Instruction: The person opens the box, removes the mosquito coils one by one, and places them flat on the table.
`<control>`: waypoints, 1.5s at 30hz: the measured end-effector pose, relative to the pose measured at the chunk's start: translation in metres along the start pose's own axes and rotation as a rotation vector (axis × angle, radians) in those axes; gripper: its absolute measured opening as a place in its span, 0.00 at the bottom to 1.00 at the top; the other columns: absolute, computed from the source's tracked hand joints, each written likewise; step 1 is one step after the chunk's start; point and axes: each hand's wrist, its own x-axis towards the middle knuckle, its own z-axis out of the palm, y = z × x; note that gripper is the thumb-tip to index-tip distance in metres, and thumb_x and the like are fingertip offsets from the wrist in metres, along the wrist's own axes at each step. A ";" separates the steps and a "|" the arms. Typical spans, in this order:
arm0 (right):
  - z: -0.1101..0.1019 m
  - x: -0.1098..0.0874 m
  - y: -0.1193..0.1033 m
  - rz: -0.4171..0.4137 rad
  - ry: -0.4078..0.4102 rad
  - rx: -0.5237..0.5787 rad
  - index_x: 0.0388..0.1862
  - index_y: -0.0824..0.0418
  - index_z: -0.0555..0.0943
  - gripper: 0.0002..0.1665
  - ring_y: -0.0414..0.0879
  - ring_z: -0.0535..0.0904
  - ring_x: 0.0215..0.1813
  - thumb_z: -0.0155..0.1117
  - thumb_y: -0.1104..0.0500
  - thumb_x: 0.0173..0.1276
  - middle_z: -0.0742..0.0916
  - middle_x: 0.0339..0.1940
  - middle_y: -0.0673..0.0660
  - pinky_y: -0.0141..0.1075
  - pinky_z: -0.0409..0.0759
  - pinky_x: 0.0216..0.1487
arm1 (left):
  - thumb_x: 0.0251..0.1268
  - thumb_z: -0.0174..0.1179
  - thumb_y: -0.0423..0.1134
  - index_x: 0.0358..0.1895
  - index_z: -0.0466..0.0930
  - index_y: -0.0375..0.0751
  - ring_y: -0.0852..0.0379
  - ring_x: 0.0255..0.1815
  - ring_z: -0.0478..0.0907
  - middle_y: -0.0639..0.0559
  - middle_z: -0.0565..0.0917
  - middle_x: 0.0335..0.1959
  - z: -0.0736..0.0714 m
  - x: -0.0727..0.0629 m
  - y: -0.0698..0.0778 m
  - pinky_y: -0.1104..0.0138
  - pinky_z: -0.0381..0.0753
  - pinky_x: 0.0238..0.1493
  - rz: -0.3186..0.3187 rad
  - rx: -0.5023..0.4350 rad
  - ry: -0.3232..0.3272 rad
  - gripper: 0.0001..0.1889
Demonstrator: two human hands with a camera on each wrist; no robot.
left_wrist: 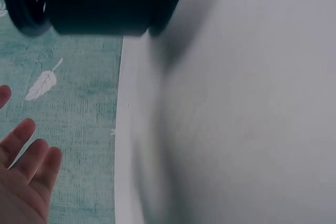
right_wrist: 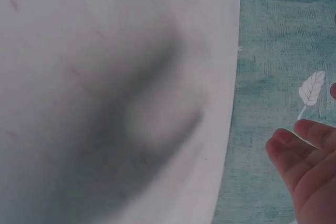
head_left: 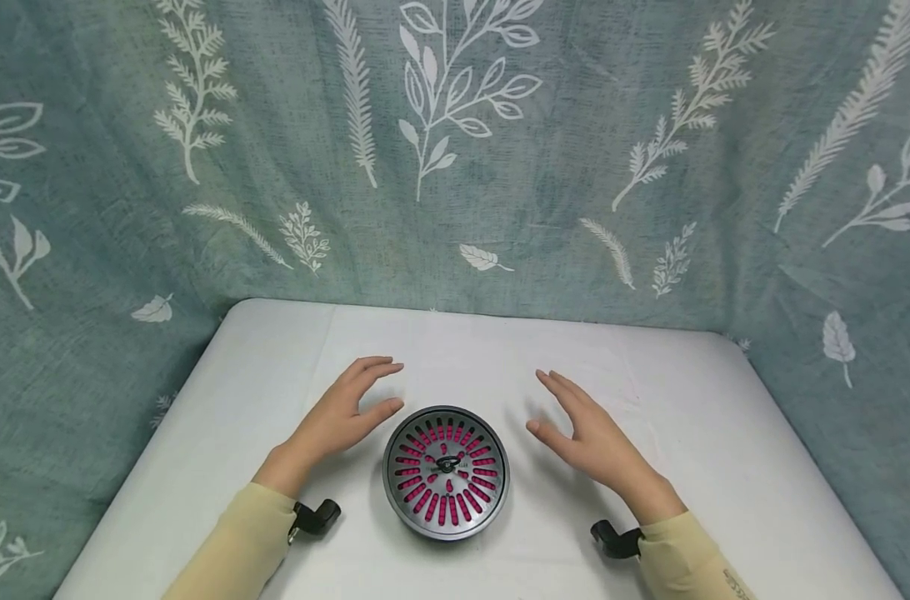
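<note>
A round dark-grey container (head_left: 446,530) with a slotted lid (head_left: 492,508) sits on the white table between the hands. Pink shows through the slots, and a small black knob or loop stands at the lid's centre. To its left, the left hand (head_left: 342,417) hovers, fingers loosely extended, holding nothing. On the other side is the right hand (head_left: 593,437), also apart from the container and holding nothing, its fingers relaxed. Dark, blurred container side (left_wrist: 105,3) fills the top of the left wrist view. The right wrist view shows part of the right hand (right_wrist: 312,171).
The white table (head_left: 590,358) has a rounded far edge. Behind and beside it hangs a green-blue cloth (head_left: 462,225) with white leaf prints. Each wrist wears a black camera mount, one on the left (head_left: 316,518) and one on the right (head_left: 616,540).
</note>
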 end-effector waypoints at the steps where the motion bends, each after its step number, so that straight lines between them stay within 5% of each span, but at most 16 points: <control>1: 0.003 -0.002 0.000 -0.001 0.002 0.014 0.80 0.45 0.58 0.47 0.56 0.58 0.76 0.59 0.32 0.68 0.64 0.77 0.57 0.59 0.64 0.70 | 0.70 0.59 0.57 0.70 0.71 0.55 0.52 0.70 0.65 0.54 0.67 0.70 0.002 -0.002 0.002 0.50 0.69 0.67 0.007 -0.019 0.004 0.28; 7: 0.020 -0.016 -0.003 0.000 0.005 0.122 0.79 0.45 0.59 0.45 0.53 0.68 0.71 0.63 0.36 0.67 0.67 0.75 0.52 0.49 0.73 0.66 | 0.69 0.62 0.51 0.68 0.72 0.54 0.56 0.68 0.67 0.51 0.71 0.67 0.011 -0.008 0.011 0.57 0.74 0.64 0.056 -0.109 0.015 0.26; 15: 0.041 -0.033 -0.003 -0.011 0.004 0.274 0.79 0.43 0.57 0.43 0.54 0.72 0.68 0.65 0.46 0.70 0.68 0.75 0.55 0.45 0.75 0.65 | 0.68 0.61 0.56 0.68 0.72 0.56 0.59 0.69 0.66 0.58 0.70 0.67 0.015 -0.011 0.026 0.53 0.71 0.67 0.072 -0.090 -0.026 0.27; 23: 0.057 -0.052 0.000 -0.016 -0.096 0.806 0.80 0.50 0.55 0.44 0.63 0.66 0.71 0.60 0.69 0.70 0.64 0.75 0.67 0.44 0.72 0.67 | 0.66 0.62 0.58 0.65 0.73 0.62 0.63 0.67 0.66 0.66 0.71 0.65 0.015 -0.009 0.044 0.57 0.70 0.68 0.116 -0.112 -0.066 0.25; 27: 0.069 -0.054 -0.003 0.001 -0.148 0.963 0.80 0.57 0.53 0.47 0.62 0.65 0.72 0.63 0.71 0.67 0.63 0.76 0.68 0.42 0.73 0.66 | 0.65 0.64 0.57 0.64 0.76 0.55 0.64 0.65 0.68 0.67 0.71 0.63 0.020 -0.007 0.051 0.59 0.71 0.67 0.150 -0.133 -0.084 0.26; 36: 0.084 -0.055 -0.009 -0.005 -0.135 0.912 0.79 0.58 0.57 0.54 0.53 0.67 0.71 0.76 0.66 0.58 0.64 0.77 0.61 0.40 0.73 0.65 | 0.62 0.67 0.57 0.69 0.72 0.50 0.64 0.62 0.71 0.62 0.74 0.63 0.028 -0.011 0.062 0.62 0.73 0.64 0.176 -0.094 -0.116 0.34; 45: 0.092 -0.053 -0.010 -0.016 -0.136 0.817 0.80 0.58 0.55 0.60 0.52 0.73 0.67 0.80 0.60 0.54 0.70 0.73 0.59 0.39 0.74 0.64 | 0.60 0.70 0.52 0.62 0.77 0.44 0.62 0.51 0.78 0.55 0.81 0.53 0.036 -0.013 0.062 0.67 0.78 0.56 0.264 -0.115 -0.176 0.29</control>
